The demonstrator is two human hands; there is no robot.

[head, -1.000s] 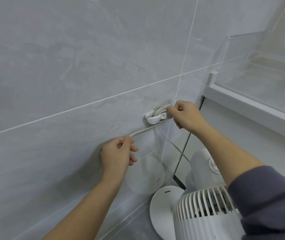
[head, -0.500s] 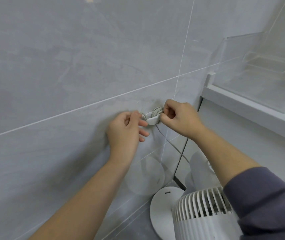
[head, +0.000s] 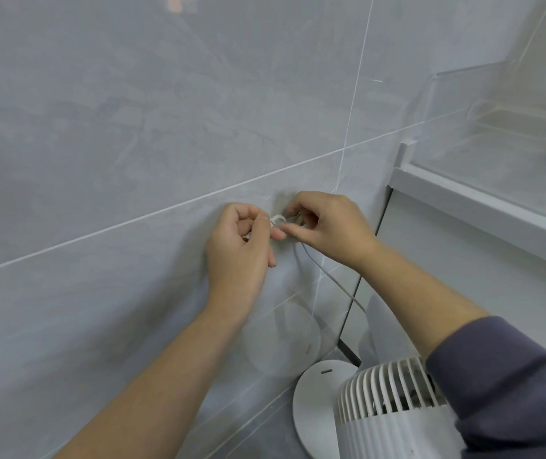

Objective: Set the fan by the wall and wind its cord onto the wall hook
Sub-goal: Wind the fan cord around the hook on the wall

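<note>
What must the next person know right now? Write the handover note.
Left hand: fingers curled, pinching the cord end just left of the hook.
Right hand: pinching the cord at the hook.
Fan: stands by the wall, below the hands; one stretch of cord runs down to it.
Done: fan placed, cord looped on the hook, though the loops are mostly hidden.
Left: probably tuck the end in and let go.
</note>
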